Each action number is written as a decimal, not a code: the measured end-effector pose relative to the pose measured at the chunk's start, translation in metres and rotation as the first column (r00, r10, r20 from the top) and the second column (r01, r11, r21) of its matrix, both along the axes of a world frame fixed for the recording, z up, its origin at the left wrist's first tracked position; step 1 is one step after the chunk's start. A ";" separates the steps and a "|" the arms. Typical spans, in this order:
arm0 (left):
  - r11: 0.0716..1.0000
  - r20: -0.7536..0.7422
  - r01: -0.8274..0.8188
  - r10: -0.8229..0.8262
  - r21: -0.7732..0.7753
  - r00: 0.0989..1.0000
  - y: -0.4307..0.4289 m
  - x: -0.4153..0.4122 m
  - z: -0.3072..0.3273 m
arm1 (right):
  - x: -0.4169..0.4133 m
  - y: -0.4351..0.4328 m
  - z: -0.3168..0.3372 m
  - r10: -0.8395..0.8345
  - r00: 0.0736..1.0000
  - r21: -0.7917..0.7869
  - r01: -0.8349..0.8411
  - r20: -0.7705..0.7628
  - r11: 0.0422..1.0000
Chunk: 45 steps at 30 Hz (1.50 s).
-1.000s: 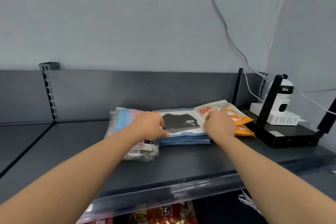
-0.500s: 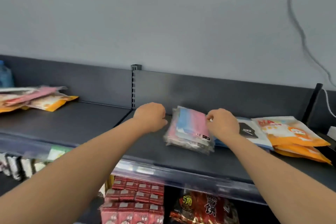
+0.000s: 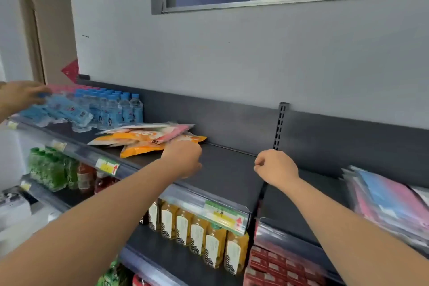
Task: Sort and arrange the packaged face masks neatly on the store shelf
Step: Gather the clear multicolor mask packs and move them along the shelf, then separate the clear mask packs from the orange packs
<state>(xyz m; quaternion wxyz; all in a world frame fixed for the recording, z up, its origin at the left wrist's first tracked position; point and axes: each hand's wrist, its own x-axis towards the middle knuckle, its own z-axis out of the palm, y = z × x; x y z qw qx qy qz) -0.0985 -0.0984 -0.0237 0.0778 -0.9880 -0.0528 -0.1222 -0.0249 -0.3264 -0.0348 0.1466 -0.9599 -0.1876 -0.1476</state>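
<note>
The left hand (image 3: 183,158) is at the right end of a loose pile of face mask packs (image 3: 148,138) on the dark top shelf (image 3: 232,169). Its fingers are curled in, with the knuckles against the near edge of the orange pack at the bottom of the pile. Whether they pinch that pack cannot be told. Orange packs lie at the bottom of the pile and a pink one lies across the top, all slightly askew.

The right hand (image 3: 276,167) is well apart from the pile, over the seam between two shelf sections. Its fingers are closed into a loose fist and hold nothing.

At the far right edge of the view, a second stack of pink and blue mask packs (image 3: 390,202) lies flat on the same shelf, blurred.

At the far left, another person's hand (image 3: 21,97) holds blue packets (image 3: 60,109) just in front of a row of water bottles (image 3: 116,107) with blue caps.

A price label strip (image 3: 222,213) runs along the shelf's front edge. On the shelf below are yellow bottles (image 3: 209,234), red boxes (image 3: 278,262) to their right and green packets (image 3: 48,169) to the left.
</note>
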 end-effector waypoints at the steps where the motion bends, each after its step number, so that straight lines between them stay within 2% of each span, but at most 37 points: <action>1: 1.000 -0.002 -0.013 0.013 -0.002 1.000 0.019 0.000 -0.001 | 0.001 0.020 -0.001 0.009 1.000 0.003 -0.009 -0.009 1.000; 10: 0.997 -0.009 -0.066 0.067 0.047 0.998 0.135 0.011 -0.008 | 0.026 0.154 -0.007 0.070 0.993 0.085 -0.062 -0.092 0.994; 18: 0.990 0.244 -0.107 0.081 0.095 0.966 0.193 0.054 -0.013 | 0.071 0.224 -0.004 0.113 0.987 0.077 -0.105 -0.115 0.992; 20: 0.993 0.274 -0.059 0.030 0.101 0.961 0.206 0.065 -0.012 | 0.084 0.237 -0.001 0.131 0.984 0.100 -0.119 -0.123 0.988; 22: 0.997 0.341 0.079 -0.066 -0.024 0.938 0.218 0.075 -0.012 | 0.099 0.250 0.002 0.153 0.979 0.121 -0.137 -0.131 0.983; 23: 0.974 0.396 0.156 -0.079 -0.166 0.915 0.222 0.078 -0.010 | 0.107 0.256 0.003 0.165 0.977 0.141 -0.145 -0.137 0.979; 25: 0.825 0.514 0.274 0.023 -0.494 0.857 0.227 0.085 -0.004 | 0.120 0.269 0.003 0.187 0.970 0.205 -0.153 -0.158 0.967; 26: 0.752 0.516 0.273 0.103 -0.600 0.850 0.232 0.091 -0.001 | 0.125 0.275 0.003 0.196 0.966 0.246 -0.151 -0.170 0.957; 27: 0.735 0.472 0.218 0.155 -0.642 0.868 0.239 0.098 0.001 | 0.128 0.280 0.003 0.200 0.962 0.283 -0.142 -0.186 0.949; 28: 0.778 0.385 0.106 0.185 -0.620 0.904 0.249 0.107 0.002 | 0.131 0.285 0.003 0.201 0.956 0.311 -0.128 -0.214 0.942; 30: 0.873 0.123 -0.159 0.240 -0.461 0.963 0.270 0.124 -0.001 | 0.136 0.293 0.001 0.194 0.935 0.351 -0.082 -0.298 0.933; 31: 0.880 -0.003 -0.261 0.283 -0.398 0.959 0.277 0.130 -0.004 | 0.139 0.297 0.000 0.183 0.920 0.379 -0.042 -0.346 0.924; 32: 0.858 -0.117 -0.334 0.314 -0.391 0.942 0.282 0.136 -0.006 | 0.142 0.300 0.000 0.171 0.906 0.419 0.009 -0.388 0.908; 34: 0.786 -0.265 -0.380 0.282 -0.488 0.922 0.287 0.144 -0.008 | 0.147 0.305 -0.001 0.174 0.857 0.522 0.124 -0.484 0.844; 36: 0.799 -0.305 -0.359 0.231 -0.483 0.924 0.288 0.149 -0.005 | 0.152 0.309 -0.002 0.229 0.789 0.621 0.230 -0.570 0.750; 38: 0.888 -0.245 -0.302 0.224 -0.348 0.943 0.290 0.156 0.001 | 0.153 0.313 -0.002 0.259 0.753 0.672 0.308 -0.605 0.674; 41: 0.926 -0.171 -0.203 0.154 -0.319 0.973 0.286 0.167 0.002 | 0.151 0.318 -0.002 0.253 0.755 0.710 0.367 -0.605 0.601; 45: 0.941 -0.205 -0.140 0.079 -0.307 0.976 0.284 0.167 0.003 | 0.148 0.314 -0.002 0.251 0.752 0.744 0.433 -0.609 0.509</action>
